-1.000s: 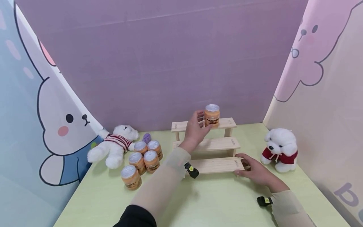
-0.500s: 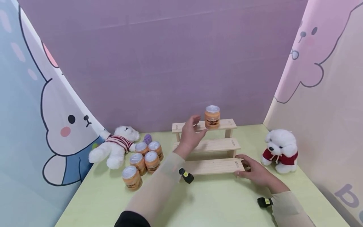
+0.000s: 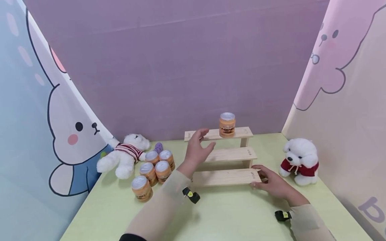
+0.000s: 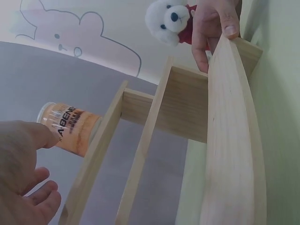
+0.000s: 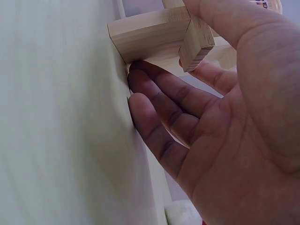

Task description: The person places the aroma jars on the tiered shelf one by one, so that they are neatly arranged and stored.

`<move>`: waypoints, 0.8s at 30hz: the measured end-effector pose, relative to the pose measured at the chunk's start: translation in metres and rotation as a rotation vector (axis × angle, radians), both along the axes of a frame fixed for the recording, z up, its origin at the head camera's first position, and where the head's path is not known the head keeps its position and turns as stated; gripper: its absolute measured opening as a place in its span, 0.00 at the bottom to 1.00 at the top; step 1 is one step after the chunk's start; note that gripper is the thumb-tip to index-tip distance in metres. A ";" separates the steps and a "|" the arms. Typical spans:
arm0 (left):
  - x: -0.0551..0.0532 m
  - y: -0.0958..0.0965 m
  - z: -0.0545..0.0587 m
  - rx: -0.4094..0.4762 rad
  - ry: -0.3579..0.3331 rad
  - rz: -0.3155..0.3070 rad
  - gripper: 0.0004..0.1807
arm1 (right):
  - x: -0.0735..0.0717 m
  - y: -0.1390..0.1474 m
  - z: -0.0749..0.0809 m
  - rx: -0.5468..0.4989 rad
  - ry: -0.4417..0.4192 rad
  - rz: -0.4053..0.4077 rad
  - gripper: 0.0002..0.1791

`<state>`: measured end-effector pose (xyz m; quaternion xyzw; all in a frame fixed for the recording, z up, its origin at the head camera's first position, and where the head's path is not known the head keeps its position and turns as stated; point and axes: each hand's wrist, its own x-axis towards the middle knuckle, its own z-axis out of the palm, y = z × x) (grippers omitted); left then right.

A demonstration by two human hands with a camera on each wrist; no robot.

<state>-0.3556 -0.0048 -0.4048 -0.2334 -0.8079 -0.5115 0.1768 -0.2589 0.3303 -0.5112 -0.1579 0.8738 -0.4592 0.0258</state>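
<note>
**Jar (image 3: 227,126) left free on the top step (image 3: 242,132)**

The left hand (image 3: 196,151), spread, has been drawn back from it; the placing seems finished. The wooden stand (image 3: 223,178) is pinched at its bottom right end by the right hand (image 3: 275,186).

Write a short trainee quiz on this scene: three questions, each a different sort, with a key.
1. How many orange jars can be seen standing on the table?
2. True or false: the left hand is apart from the lone jar on the wooden stand.
3. Which tier does the right hand grip? a) top b) middle c) bottom

Key: 1. five; 2. true; 3. c
</note>
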 end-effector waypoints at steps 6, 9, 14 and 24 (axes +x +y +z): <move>0.013 -0.013 0.000 -0.045 0.017 0.003 0.30 | -0.002 0.000 0.000 0.011 -0.006 -0.008 0.39; 0.020 -0.019 -0.003 -0.074 0.026 0.008 0.30 | -0.001 -0.001 0.000 0.009 -0.013 -0.009 0.39; 0.029 -0.028 -0.010 -0.082 0.042 0.003 0.28 | 0.000 -0.001 0.000 0.000 -0.016 0.001 0.40; 0.053 -0.044 -0.019 -0.186 0.099 -0.052 0.28 | 0.000 -0.001 0.000 0.001 -0.001 0.005 0.39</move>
